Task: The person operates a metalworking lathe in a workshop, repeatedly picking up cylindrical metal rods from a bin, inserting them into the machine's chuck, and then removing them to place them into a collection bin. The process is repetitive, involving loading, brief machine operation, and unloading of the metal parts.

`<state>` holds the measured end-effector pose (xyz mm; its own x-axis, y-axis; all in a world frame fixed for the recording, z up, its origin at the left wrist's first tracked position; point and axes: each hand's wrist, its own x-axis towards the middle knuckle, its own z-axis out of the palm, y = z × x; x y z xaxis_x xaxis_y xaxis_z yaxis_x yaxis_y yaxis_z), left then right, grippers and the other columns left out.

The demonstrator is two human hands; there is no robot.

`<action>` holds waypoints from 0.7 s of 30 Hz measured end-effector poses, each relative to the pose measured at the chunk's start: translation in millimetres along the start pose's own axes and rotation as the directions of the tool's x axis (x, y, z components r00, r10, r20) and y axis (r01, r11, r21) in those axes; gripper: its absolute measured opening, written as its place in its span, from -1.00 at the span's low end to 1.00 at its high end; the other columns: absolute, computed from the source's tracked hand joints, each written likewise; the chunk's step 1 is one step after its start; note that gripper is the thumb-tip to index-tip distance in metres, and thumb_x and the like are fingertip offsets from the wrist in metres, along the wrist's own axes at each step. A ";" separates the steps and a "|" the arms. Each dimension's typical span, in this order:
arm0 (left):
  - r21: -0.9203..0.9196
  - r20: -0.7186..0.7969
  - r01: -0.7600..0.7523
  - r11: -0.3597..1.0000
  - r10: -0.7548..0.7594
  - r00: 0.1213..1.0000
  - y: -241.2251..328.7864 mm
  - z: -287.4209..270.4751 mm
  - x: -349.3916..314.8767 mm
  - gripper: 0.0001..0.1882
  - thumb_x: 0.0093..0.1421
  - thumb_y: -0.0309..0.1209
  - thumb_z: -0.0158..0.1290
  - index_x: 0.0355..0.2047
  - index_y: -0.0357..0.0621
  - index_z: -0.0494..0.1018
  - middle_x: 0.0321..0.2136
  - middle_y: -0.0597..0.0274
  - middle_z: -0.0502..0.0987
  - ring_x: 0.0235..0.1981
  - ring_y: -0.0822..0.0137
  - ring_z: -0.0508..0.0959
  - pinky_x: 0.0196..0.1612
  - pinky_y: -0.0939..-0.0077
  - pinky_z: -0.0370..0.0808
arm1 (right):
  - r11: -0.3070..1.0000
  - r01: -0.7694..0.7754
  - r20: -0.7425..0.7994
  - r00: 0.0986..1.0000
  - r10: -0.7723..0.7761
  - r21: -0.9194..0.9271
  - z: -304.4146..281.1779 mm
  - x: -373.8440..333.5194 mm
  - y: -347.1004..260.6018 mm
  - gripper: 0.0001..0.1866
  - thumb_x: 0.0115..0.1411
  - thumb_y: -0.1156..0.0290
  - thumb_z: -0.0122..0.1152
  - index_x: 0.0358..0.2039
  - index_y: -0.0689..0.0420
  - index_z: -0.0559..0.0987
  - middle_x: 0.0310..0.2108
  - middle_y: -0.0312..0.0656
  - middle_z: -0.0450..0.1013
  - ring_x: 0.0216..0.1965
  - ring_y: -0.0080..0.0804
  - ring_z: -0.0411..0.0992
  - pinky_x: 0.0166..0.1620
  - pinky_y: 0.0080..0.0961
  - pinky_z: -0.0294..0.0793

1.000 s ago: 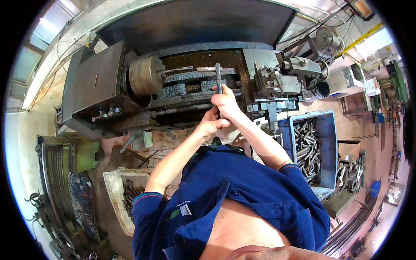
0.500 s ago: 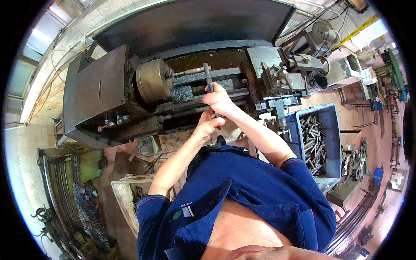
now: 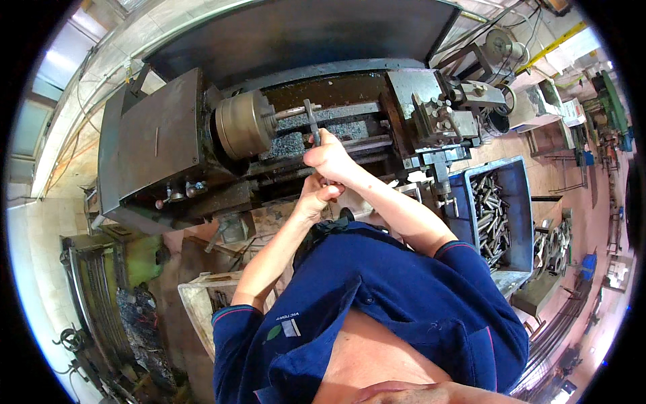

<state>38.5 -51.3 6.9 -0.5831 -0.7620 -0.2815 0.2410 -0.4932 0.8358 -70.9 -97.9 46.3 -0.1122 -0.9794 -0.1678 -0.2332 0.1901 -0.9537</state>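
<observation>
Both my hands hold a long flat file (image 3: 313, 120) that points away from me over a lathe. My left hand (image 3: 316, 196) is wrapped round its near end, close to my waist. Further up, my right hand (image 3: 328, 160) grips the middle of the bar. The file's far end reaches a thin metal rod (image 3: 295, 112) sticking out to the right from the lathe chuck (image 3: 243, 125). Whether the file touches the rod I cannot tell. Under the rod, grey metal chips (image 3: 286, 144) lie heaped on the lathe bed.
The lathe's headstock (image 3: 158, 135) with its levers stands at left, the tool post (image 3: 437, 114) at right. A blue crate (image 3: 527, 222) full of metal pieces sits by my right arm. A pale wooden box (image 3: 195, 296) stands at my left, and a black panel (image 3: 303, 37) rises behind the lathe.
The file and both hands have shifted slightly left, toward the chuck, with the grip unchanged. The chuck, blurred before, looks sharper now. The whole view has moved a little.
</observation>
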 end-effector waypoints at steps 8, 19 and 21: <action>-0.009 -0.036 -0.068 0.998 0.068 0.997 -9.4 12.3 4.5 -0.45 -0.23 -0.14 0.26 -0.30 -0.22 0.37 -0.49 0.32 0.47 -0.48 0.50 0.48 -0.47 0.67 0.41 | 0.990 -0.108 0.026 0.994 0.106 0.087 -12.3 -5.0 -7.7 -0.64 -0.24 0.41 0.11 -0.38 0.30 0.36 -0.50 -0.06 0.37 -0.40 -0.33 0.35 -0.30 -0.47 0.35; -0.016 -0.063 -0.031 0.999 0.030 0.998 -3.6 14.3 -0.1 -0.49 -0.26 -0.25 0.22 -0.30 -0.19 0.34 -0.47 0.38 0.44 -0.46 0.54 0.44 -0.48 0.71 0.34 | 0.996 -0.090 0.009 0.996 0.090 0.012 -12.2 -7.1 -14.6 -0.71 -0.26 0.43 0.10 -0.46 0.24 0.34 -0.56 -0.16 0.30 -0.46 -0.42 0.29 -0.38 -0.49 0.31; 0.045 -0.061 0.019 0.999 -0.016 0.998 -1.2 2.2 -3.6 -0.42 -0.24 -0.19 0.23 -0.24 -0.23 0.32 -0.44 0.33 0.45 -0.41 0.49 0.47 -0.38 0.67 0.40 | 0.989 -0.140 0.053 0.989 0.138 0.054 -3.1 -3.0 -13.8 -0.69 -0.26 0.39 0.11 -0.45 0.22 0.34 -0.54 -0.13 0.32 -0.43 -0.38 0.30 -0.34 -0.47 0.33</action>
<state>38.6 -47.0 7.9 -0.5384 -0.7783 -0.3231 0.1953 -0.4882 0.8506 -70.3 -97.3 60.7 -0.0920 -0.9461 -0.3104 -0.1625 0.3218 -0.9327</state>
